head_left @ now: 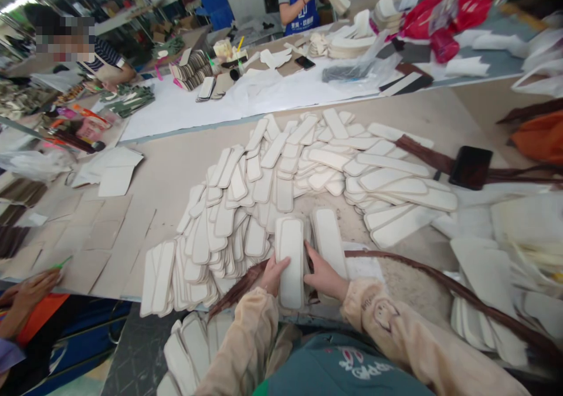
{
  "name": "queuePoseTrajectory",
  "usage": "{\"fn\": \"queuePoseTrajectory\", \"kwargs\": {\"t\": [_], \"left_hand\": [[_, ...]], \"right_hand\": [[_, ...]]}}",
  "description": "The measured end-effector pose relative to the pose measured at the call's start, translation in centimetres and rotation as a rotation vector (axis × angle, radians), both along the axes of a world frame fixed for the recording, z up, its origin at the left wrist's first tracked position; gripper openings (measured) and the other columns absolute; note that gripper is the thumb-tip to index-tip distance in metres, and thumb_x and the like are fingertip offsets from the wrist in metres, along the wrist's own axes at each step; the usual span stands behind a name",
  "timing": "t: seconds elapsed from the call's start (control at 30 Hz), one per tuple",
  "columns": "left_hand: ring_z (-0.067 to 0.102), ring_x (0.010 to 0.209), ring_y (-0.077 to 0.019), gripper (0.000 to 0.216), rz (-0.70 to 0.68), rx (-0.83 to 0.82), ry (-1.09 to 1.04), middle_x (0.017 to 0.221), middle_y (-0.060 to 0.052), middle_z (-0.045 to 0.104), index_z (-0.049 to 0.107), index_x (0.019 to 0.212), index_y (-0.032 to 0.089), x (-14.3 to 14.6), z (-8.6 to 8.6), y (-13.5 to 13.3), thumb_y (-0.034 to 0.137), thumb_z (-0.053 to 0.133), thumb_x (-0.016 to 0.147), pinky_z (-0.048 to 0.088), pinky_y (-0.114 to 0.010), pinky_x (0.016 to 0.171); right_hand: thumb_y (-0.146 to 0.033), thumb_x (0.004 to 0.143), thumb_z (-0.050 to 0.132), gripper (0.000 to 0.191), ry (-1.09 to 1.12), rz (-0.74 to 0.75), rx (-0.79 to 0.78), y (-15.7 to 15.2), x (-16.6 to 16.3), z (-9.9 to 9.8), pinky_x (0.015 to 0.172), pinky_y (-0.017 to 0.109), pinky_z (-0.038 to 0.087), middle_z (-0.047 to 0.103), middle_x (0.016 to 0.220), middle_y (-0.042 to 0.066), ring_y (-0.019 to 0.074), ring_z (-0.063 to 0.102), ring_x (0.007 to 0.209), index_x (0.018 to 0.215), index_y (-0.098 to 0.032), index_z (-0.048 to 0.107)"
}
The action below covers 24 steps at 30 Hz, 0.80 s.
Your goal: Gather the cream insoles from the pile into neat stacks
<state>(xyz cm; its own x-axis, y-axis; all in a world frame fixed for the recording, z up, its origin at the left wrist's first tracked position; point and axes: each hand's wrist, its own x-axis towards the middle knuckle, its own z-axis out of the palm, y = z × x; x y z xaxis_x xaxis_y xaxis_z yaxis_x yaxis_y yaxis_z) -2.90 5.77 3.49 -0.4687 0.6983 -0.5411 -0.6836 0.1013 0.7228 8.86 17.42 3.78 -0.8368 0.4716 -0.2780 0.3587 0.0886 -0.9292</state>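
Upright between my hands, at the table's near edge, is a small stack of off-white rounded panels (291, 261). My left hand (273, 274) grips its left side, thumb lying across the top face and fingers hidden behind. Along the right edge, my right hand (324, 271) presses with thumb and index finger; its other fingers are hidden. Just behind my right hand lies another off-white panel (329, 237). Beyond both hands, a large heap of similar panels (237, 208) spreads in an arc over the table.
A dark brown strip (422, 274) curves along the near edge. More panels (189, 349) sit low at left, others (484, 284) at right. A black phone (471, 167) lies at right. Co-workers sit across, one in a blue apron (303, 12); a person's hand (37, 287) shows at left.
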Motion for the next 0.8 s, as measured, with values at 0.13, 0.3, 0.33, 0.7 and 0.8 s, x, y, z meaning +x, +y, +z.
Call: {"fn": "queuePoseTrajectory", "kwargs": {"t": [0.13,0.3,0.33,0.7,0.8], "left_hand": [[0.067,0.088,-0.0247,0.076,-0.015,-0.1,0.048,0.102,-0.011,0.07,0.046,0.133,0.017,0.2,-0.8,0.7,0.039,0.077,0.066,0.052,-0.034,0.078],[0.067,0.086,-0.024,0.075,-0.02,-0.175,0.056,0.105,-0.011,0.069,0.047,0.132,0.019,0.3,-1.5,1.2,0.039,0.076,0.066,0.052,-0.034,0.077],[0.067,0.09,-0.0242,0.074,-0.017,-0.178,0.063,0.109,-0.011,0.068,0.047,0.132,0.02,0.3,-1.6,1.3,0.039,0.076,0.066,0.051,-0.035,0.079],[0.054,0.118,-0.0287,0.06,-0.065,-0.231,0.286,0.123,-0.011,0.062,0.056,0.123,0.02,-0.9,-1.7,1.4,0.034,0.073,0.068,0.04,-0.042,0.103],[0.047,0.127,-0.0281,0.061,-0.084,-0.246,0.353,0.133,-0.01,0.056,0.053,0.126,0.021,-1.0,-1.2,1.3,0.04,0.071,0.07,0.036,-0.041,0.108]], "right_hand": [[-0.004,0.061,0.047,0.073,-0.032,-0.039,0.033,-0.2,-0.3,1.0,0.109,0.045,0.035,0.056,0.131,0.013,0.0268,0.047,0.126,0.134,-0.014,0.046],[-0.01,0.069,0.052,0.053,-0.087,-0.036,0.025,-0.2,0.9,2.8,0.096,0.04,0.048,0.064,0.118,0.011,0.0247,0.059,0.109,0.121,-0.016,0.057],[-0.013,0.072,0.053,0.049,-0.07,-0.046,-0.005,0.3,1.7,3.0,0.094,0.039,0.049,0.064,0.118,0.01,0.0236,0.061,0.108,0.121,-0.016,0.058],[-0.035,0.079,0.056,0.056,-0.45,-0.709,0.483,16.4,13.6,1.0,0.1,0.043,0.041,0.055,0.128,0.018,0.0286,0.055,0.115,0.129,-0.011,0.05],[-0.029,0.08,0.054,0.049,-0.49,-0.578,0.656,18.5,15.9,0.7,0.105,0.039,0.036,0.055,0.129,0.017,0.0272,0.049,0.122,0.126,-0.011,0.054]]}}
